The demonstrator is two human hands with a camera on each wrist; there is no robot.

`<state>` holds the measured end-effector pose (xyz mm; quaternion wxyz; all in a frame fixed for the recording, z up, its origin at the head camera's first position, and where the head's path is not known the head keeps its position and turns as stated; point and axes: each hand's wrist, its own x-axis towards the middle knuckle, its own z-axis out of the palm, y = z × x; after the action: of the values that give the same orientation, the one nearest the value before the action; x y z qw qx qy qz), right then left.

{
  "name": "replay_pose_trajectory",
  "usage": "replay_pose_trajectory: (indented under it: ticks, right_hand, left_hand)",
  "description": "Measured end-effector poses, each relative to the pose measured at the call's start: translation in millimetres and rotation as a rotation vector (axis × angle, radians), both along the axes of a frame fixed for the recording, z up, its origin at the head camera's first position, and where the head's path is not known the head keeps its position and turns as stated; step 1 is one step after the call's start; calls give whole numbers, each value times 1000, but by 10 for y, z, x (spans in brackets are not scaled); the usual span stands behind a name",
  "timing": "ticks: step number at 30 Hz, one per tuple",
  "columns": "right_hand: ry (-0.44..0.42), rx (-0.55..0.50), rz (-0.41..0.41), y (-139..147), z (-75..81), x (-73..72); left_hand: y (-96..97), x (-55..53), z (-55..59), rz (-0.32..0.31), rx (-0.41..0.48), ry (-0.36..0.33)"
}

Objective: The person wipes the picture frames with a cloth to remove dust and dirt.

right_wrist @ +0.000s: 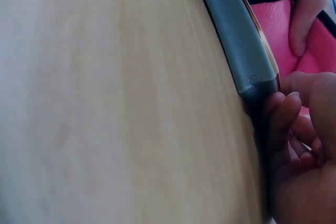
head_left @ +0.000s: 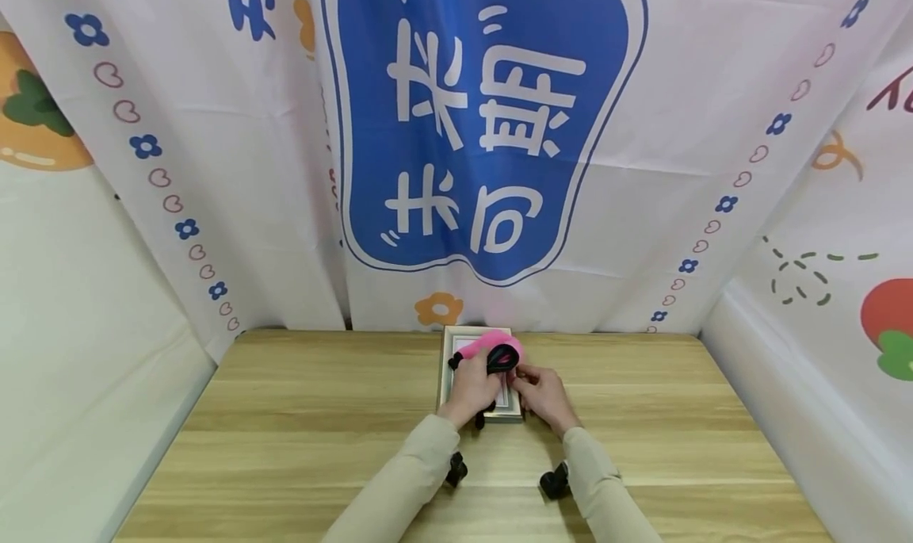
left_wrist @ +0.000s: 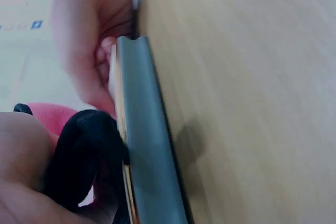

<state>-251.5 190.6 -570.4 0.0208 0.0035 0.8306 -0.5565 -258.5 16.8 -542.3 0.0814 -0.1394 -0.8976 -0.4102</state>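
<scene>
A picture frame (head_left: 508, 417) with a pale rim lies on the table near its back edge. On it is a fuzzy pink cloth item (head_left: 492, 339) with a black looped band (head_left: 502, 358); its exact kind is unclear. My left hand (head_left: 472, 386) holds this item, fingers curled at the black band, as the left wrist view shows. A black end hangs over the frame's near edge. My right hand (head_left: 548, 396) pinches the frame's right edge; the right wrist view shows its fingertips at a corner of the grey side (right_wrist: 231, 30). Both hands partly hide the frame's face.
The wood-grain table (head_left: 321, 432) spreads to both sides. A white printed curtain (head_left: 642, 234) hangs right behind its back edge, and pale walls (head_left: 71, 329) flank it. Black wrist devices (head_left: 555, 481) sit under the forearms.
</scene>
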Motion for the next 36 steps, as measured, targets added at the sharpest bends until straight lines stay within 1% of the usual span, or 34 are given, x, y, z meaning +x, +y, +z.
replay_pose_trajectory:
  ticks: [1, 2, 3, 4, 5, 6, 8, 10, 12, 13, 14, 16, 18, 21, 23, 27, 30, 33, 35, 36]
  right_hand:
    - [-3, -4, -4, -2, 0, 1]
    - [-6, -9, -7, -3, 4, 3]
    - [-10, -13, -11, -6, 8, 5]
    - [-13, -16, -13, -7, 10, 7]
    - [-14, -18, -13, -8, 11, 8]
    - [-17, -18, -13, -7, 8, 9]
    - [-24, -20, -12, -13, 3, 8]
    - [-29, -21, -13, -17, -6, 6]
    - [-35, -24, -16, -23, -11, 9]
    - [-38, -29, -18, -25, -10, 11]
    - [-40, -33, -19, -27, -8, 11]
    - [-41, -38, -21, -29, -2, 15]
    - [-51, -38, -26, -31, 8, 18]
    - [-53, -28, -29, -31, 19, 17]
    - [-56, -24, -34, -25, 23, 14]
    - [-66, -31, -36, -19, 18, 4]
    - [-70, -29, -32, -20, 11, -2]
    - [-73, -25, -32, -25, 10, -1]
    - [-72, -21, -32, -28, 17, 4]
    - [-71, -19, -31, -30, 19, 7]
  left_hand:
    - [-24, -12, 5, -16, 27, -9]
    - [-45, -56, -45, -27, 45, 8]
    - [-69, -89, -72, -38, 69, 7]
    - [-94, -95, -50, -53, 90, -2]
    - [-117, -113, -51, -60, 104, 3]
    - [-147, -171, -135, -70, 119, 28]
    - [-197, -177, -91, -86, 149, 14]
    - [-243, -124, 40, -101, 187, -38]
    - [-282, -105, 104, -100, 205, -61]
    - [-293, -44, 228, -89, 207, -98]
    - [-315, -28, 265, -85, 210, -106]
    - [-360, -1, 342, -75, 217, -106]
    - [-415, 19, 414, -69, 223, -92]
    - [-514, 39, 531, -44, 225, -41]
    - [-579, 51, 610, -19, 222, 9]
    - [-703, 86, 754, 65, 195, 133]
    - [-780, 126, 797, 142, 108, 233]
    - [-818, 187, 773, 216, -31, 307]
    - [-809, 231, 706, 249, -132, 335]
    - [-794, 254, 662, 254, -176, 337]
